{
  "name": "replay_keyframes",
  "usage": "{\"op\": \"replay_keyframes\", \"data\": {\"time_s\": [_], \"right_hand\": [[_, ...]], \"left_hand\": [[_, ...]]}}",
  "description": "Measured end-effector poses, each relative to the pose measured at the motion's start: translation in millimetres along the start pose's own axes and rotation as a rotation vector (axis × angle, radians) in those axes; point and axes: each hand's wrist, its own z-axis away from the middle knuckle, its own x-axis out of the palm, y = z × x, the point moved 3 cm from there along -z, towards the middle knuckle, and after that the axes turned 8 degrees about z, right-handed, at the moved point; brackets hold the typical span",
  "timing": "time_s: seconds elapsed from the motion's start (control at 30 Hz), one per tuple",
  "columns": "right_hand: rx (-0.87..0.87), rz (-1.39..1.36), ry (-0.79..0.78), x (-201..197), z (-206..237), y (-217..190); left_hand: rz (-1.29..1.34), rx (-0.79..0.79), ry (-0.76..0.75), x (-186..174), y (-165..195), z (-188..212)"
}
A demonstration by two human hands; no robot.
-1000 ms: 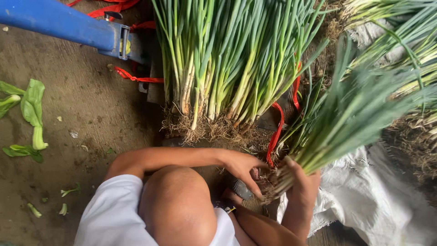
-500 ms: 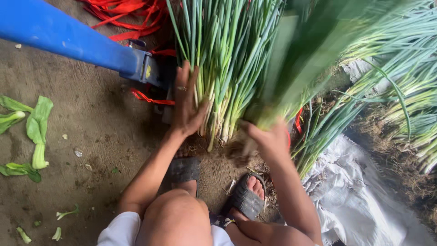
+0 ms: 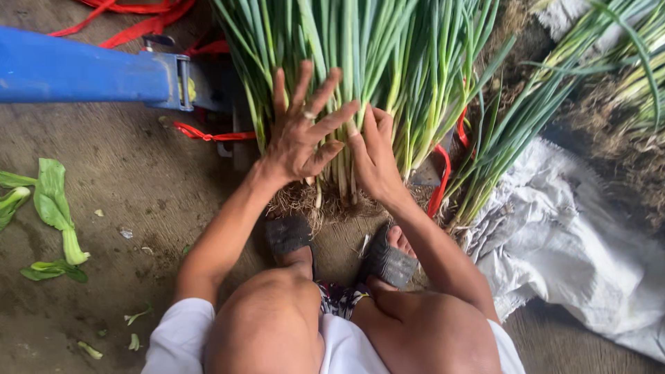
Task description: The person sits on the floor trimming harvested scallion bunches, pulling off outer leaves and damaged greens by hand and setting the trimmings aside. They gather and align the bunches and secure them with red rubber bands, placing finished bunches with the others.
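Observation:
A big pile of green onions (image 3: 360,76) with white stalks and muddy roots lies on the ground in front of my knees. My left hand (image 3: 299,131) rests flat on the stalks with fingers spread, a ring on one finger. My right hand (image 3: 374,156) presses against the same stalks just to the right, fingers straight and together. Neither hand is closed around a bundle. The roots (image 3: 312,201) hang just above my two sandalled feet (image 3: 384,260).
A blue metal bar (image 3: 83,73) crosses the upper left, with red ties (image 3: 208,135) beneath it. More green onions (image 3: 623,62) lie at upper right. A white sack (image 3: 575,249) covers the ground at right. Loose leafy scraps (image 3: 55,215) lie on the dirt at left.
The bundle my right hand was lifting now lies in the pile. Both hands have come together on the lower stalks, pressing flat.

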Motion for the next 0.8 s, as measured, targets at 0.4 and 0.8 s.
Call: {"op": "replay_keyframes", "data": {"time_s": [0.4, 0.8], "right_hand": [[-0.389, -0.291, -0.945, -9.4, 122.2, 14.0], [-0.219, -0.248, -0.901, 22.6, 136.4, 44.4]], "left_hand": [[0.009, 0.17, -0.246, 17.0, 7.0, -30.4], [-0.004, 0.081, -0.342, 10.0, 53.6, -20.1]]}}
